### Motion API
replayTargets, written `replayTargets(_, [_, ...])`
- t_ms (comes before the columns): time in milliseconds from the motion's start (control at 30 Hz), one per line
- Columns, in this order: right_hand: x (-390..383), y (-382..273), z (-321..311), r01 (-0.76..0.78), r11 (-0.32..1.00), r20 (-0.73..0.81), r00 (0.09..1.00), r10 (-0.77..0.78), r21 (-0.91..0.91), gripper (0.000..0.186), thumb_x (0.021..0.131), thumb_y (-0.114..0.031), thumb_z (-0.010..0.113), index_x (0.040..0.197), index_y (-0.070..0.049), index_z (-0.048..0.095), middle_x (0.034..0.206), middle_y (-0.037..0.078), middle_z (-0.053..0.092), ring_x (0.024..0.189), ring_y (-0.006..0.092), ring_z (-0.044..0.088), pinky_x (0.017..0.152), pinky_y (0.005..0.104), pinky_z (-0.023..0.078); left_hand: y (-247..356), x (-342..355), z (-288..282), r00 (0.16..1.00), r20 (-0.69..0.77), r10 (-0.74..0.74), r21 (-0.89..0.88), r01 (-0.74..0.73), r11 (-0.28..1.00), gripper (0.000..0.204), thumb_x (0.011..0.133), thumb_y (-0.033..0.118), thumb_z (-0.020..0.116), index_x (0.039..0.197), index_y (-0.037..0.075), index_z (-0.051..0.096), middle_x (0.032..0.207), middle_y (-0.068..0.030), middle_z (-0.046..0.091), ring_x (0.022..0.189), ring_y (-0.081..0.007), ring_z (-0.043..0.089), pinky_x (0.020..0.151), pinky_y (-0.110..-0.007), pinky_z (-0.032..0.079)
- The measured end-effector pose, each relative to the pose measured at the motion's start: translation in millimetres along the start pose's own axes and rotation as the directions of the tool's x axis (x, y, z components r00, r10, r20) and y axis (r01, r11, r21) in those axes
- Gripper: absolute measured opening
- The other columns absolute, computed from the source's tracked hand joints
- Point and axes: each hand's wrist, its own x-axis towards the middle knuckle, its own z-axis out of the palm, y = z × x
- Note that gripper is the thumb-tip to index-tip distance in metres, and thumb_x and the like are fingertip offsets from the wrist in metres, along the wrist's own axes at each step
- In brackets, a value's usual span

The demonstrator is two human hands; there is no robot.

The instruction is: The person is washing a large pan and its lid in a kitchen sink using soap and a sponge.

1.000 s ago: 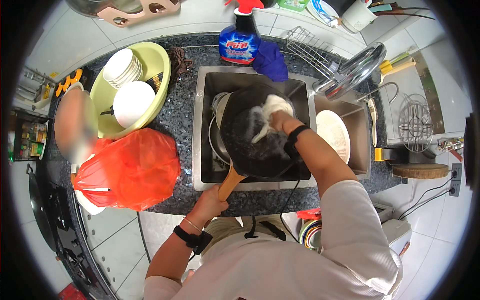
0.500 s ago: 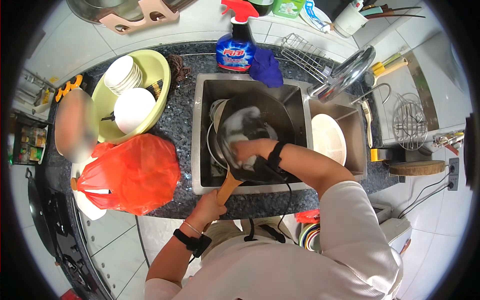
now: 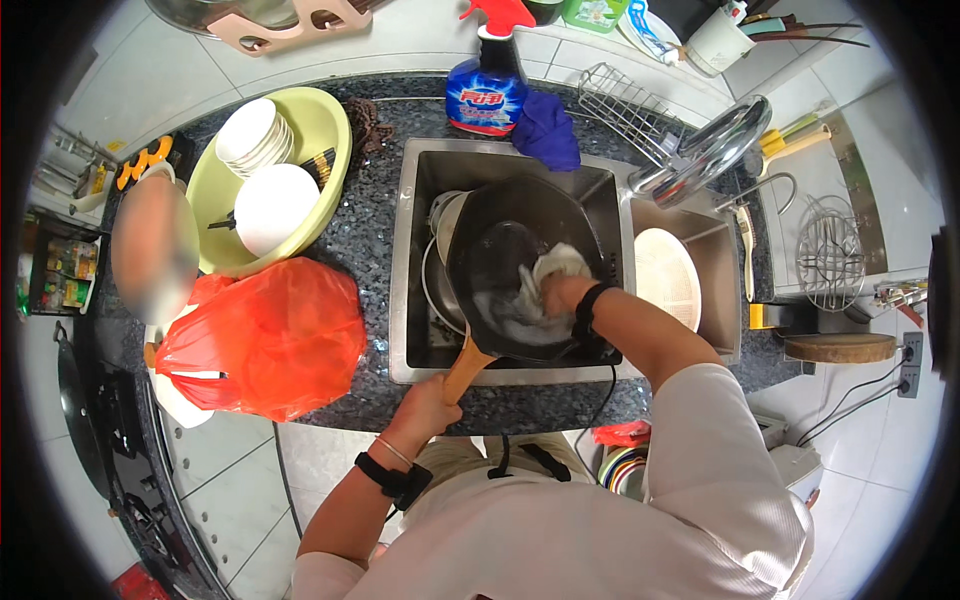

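Clamped on the wooden handle (image 3: 463,368), the left hand (image 3: 425,408) steadies the pan (image 3: 520,270) over the sink (image 3: 412,290) while the right hand (image 3: 563,296) presses a cloth (image 3: 555,265) inside it.

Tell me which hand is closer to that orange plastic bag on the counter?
The left. The left hand grips the pan's wooden handle at the sink's front edge, a little to the right of the orange bag. The right hand is farther right, inside the black pan, pressing a white cloth.
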Motion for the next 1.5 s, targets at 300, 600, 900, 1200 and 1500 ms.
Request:
replayTargets(300, [69.0,-73.2,-39.6,0.823,0.407,-0.031,0.432,-0.902,-0.396,0.018,0.067,-0.018,0.064,0.08,-0.006,0.068,0.081,0.015,0.064,0.078,0.0303,0.061,0.064,0.0421,0.046,4.2,-1.1,-4.1,0.999,0.038,-0.008,0.03,0.007,1.0,0.035,0.067,0.005,0.065,0.098,-0.004,0.052,0.07,-0.0164,0.06,0.056,-0.0248,0.062,0.051,-0.034,0.048])
replayTargets(600, [53.0,29.5,-70.1,-0.043,0.917,-0.092,0.992,0.086,0.395,0.043,0.082,-0.035,0.056,0.103,0.002,0.062,0.105,0.02,0.061,0.093,0.0312,0.059,0.081,0.0415,0.045,-9.6,1.1,3.0,0.998,0.001,0.056,0.022,-0.056,0.998,0.043,0.069,0.005,0.063,0.11,-0.003,0.051,0.075,-0.0107,0.058,0.055,-0.0145,0.057,0.049,-0.027,0.048])
replayTargets(900, [-28.2,-40.5,-33.4,0.292,0.921,0.161,0.927,-0.339,0.258,0.033,0.074,-0.019,0.055,0.101,-0.001,0.064,0.105,0.015,0.063,0.092,0.0312,0.059,0.078,0.0388,0.045,-20.1,12.9,6.3,0.988,-0.015,0.156,0.15,-0.152,0.977,0.036,0.065,0.01,0.068,0.093,-0.006,0.052,0.082,-0.0255,0.06,0.08,-0.0386,0.061,0.07,-0.041,0.048])
replayTargets(1200, [127.3,0.6,-29.1,0.348,0.766,-0.187,0.838,-0.513,-0.54,0.027,0.064,-0.022,0.067,0.085,-0.005,0.068,0.089,0.014,0.065,0.085,0.0326,0.061,0.078,0.0396,0.045,10.1,0.3,5.8,0.998,0.003,0.07,0.087,-0.07,0.994,0.041,0.064,0.01,0.068,0.099,-0.004,0.054,0.082,-0.0246,0.061,0.082,-0.0371,0.061,0.072,-0.04,0.049])
replayTargets(1500, [33.6,25.1,0.3,0.012,1.0,-0.142,0.99,-0.013,-0.003,0.022,0.07,-0.016,0.061,0.084,-0.002,0.068,0.092,0.017,0.065,0.094,0.0296,0.061,0.08,0.0381,0.047,-23.5,5.8,9.3,0.986,-0.07,0.152,0.103,-0.144,0.984,0.038,0.064,0.012,0.068,0.097,-0.003,0.054,0.083,-0.0244,0.061,0.083,-0.0384,0.06,0.072,-0.042,0.048])
